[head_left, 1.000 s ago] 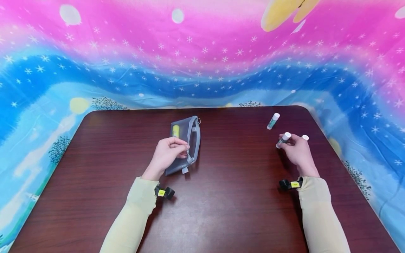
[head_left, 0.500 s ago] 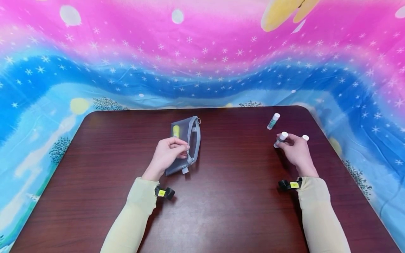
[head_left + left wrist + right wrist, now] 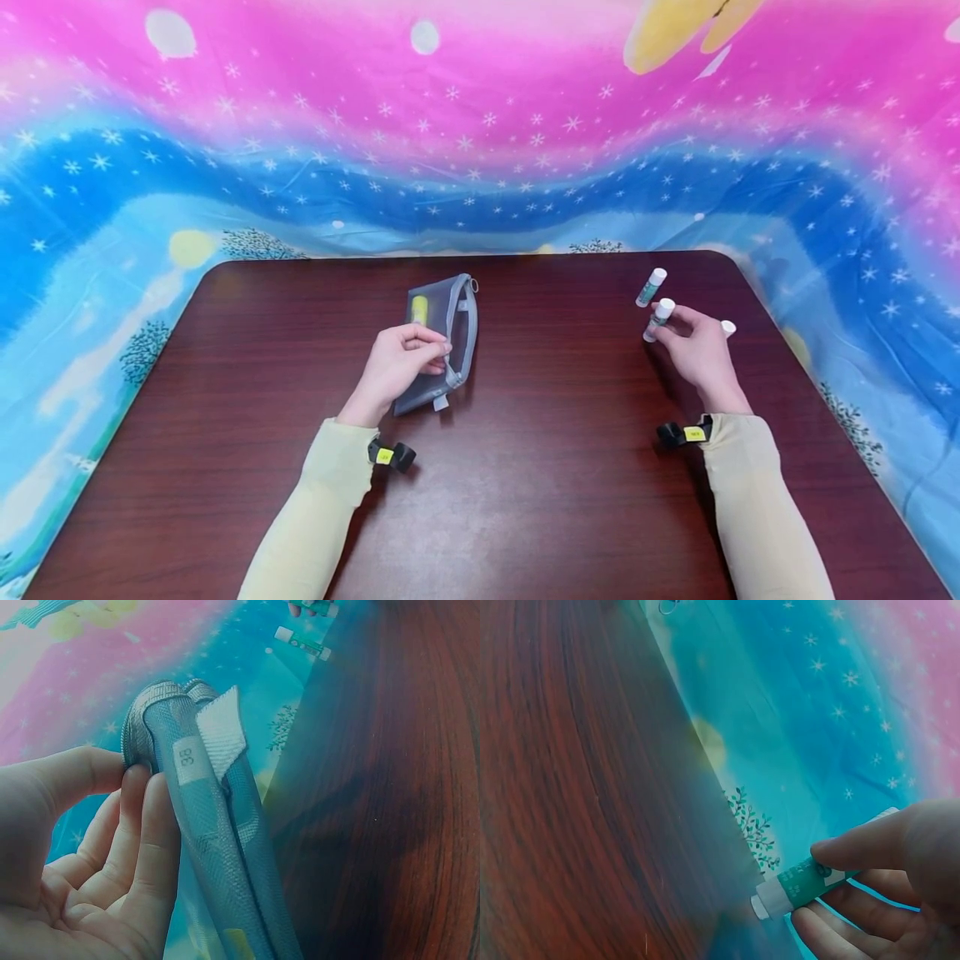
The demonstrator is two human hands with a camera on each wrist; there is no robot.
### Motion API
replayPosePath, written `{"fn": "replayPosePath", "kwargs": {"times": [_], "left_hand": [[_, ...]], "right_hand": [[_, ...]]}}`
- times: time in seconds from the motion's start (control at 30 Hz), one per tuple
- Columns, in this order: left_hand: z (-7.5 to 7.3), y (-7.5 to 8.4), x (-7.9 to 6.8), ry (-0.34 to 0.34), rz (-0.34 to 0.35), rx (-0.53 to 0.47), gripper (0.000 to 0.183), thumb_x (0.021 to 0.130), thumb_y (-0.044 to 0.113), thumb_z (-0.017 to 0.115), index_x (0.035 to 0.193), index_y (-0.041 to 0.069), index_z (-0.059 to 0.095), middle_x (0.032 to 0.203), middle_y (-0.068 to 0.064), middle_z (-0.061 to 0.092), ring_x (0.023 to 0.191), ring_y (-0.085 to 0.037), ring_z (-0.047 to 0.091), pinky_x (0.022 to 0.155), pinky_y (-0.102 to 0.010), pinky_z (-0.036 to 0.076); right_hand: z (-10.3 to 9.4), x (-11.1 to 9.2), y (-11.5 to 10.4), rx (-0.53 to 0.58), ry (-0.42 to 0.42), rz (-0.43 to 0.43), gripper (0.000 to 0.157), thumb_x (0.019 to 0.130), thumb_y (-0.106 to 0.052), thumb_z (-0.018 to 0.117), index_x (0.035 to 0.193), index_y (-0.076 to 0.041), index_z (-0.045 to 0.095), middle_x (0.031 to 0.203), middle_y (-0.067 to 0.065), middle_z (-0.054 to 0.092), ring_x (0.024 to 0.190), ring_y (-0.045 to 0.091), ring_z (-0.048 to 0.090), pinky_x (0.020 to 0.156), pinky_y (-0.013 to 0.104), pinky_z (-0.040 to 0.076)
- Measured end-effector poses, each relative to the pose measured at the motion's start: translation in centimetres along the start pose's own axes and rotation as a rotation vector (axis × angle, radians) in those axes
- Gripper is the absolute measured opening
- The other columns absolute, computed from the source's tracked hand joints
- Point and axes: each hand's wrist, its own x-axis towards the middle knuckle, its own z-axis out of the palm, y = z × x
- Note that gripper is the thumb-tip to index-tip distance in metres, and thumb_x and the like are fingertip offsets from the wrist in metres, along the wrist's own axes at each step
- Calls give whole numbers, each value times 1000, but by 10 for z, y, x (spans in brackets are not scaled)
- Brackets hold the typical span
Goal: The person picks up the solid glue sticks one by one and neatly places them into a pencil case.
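Note:
My left hand (image 3: 401, 358) pinches the zippered rim of a grey mesh pouch (image 3: 461, 333) between thumb and fingertips. The pouch gapes toward the right, and a yellow tube-shaped thing (image 3: 419, 311) shows through its mesh. In the left wrist view, the pouch's zipper edge (image 3: 154, 697) curls over at the fingertips beside a white tag (image 3: 223, 735). My right hand (image 3: 701, 346) holds a glue stick (image 3: 659, 320) with a white cap, thumb on one side and fingers on the other. Its green label (image 3: 810, 879) shows in the right wrist view.
A second green-and-white glue stick (image 3: 651, 287) stands just beyond the held one. Another white cap (image 3: 728, 328) peeks out to the right of my right hand, mostly hidden. The brown table (image 3: 540, 500) ends at a printed curtain (image 3: 480, 192).
My right hand has moved left and slightly farther from me with the glue stick, closer to the standing one. The left hand and pouch keep their place.

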Motion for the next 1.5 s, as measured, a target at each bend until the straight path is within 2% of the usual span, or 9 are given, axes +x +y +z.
{"fn": "replayPosePath", "kwargs": {"times": [0.13, 0.33, 0.53, 0.83, 1.13, 1.5], "left_hand": [[0, 0, 0, -2, -2, -3, 14, 91, 6, 76, 101, -3, 73, 95, -23, 74, 73, -25, 73, 73, -37, 63], [0, -1, 2, -4, 9, -5, 13, 91, 5, 76, 101, -4, 73, 93, -21, 74, 72, -25, 73, 72, -37, 63], [0, -1, 1, -2, 6, -3, 14, 91, 6, 76, 101, -4, 73, 98, -26, 73, 72, -25, 73, 72, -36, 63], [0, 0, 1, 5, 1, -1, 15, 90, 7, 77, 101, -3, 73, 89, -16, 75, 71, -25, 73, 71, -36, 63], [0, -1, 1, 1, -8, -26, 16, 91, 7, 77, 102, -4, 73, 97, -26, 73, 70, -23, 73, 72, -35, 63], [0, 0, 1, 4, -5, -7, 16, 91, 8, 77, 102, -3, 73, 98, -25, 73, 71, -24, 73, 72, -35, 63]], "right_hand": [[2, 2, -3, 12, 13, -5, 44, 99, -15, 68, 139, 1, 60, 123, 23, 67, 96, -1, 62, 84, 14, 46], [6, 5, -3, 74, 46, -31, 41, 99, -12, 67, 136, 4, 58, 121, 25, 66, 88, -7, 59, 78, 9, 49], [10, 5, -6, 133, 79, -38, 43, 99, -11, 67, 136, 6, 53, 128, 25, 63, 94, -4, 60, 81, 9, 50], [14, 6, -12, 167, 91, -42, 42, 99, -13, 68, 134, 4, 53, 130, 24, 63, 95, -3, 61, 81, 11, 50], [19, 7, -19, 186, 111, -58, 40, 98, -12, 70, 132, 3, 56, 127, 22, 65, 95, -2, 63, 83, 13, 51], [32, 10, -29, 209, 132, -109, 40, 95, -6, 72, 131, 4, 60, 123, 20, 65, 94, 3, 63, 81, 11, 50]]}}
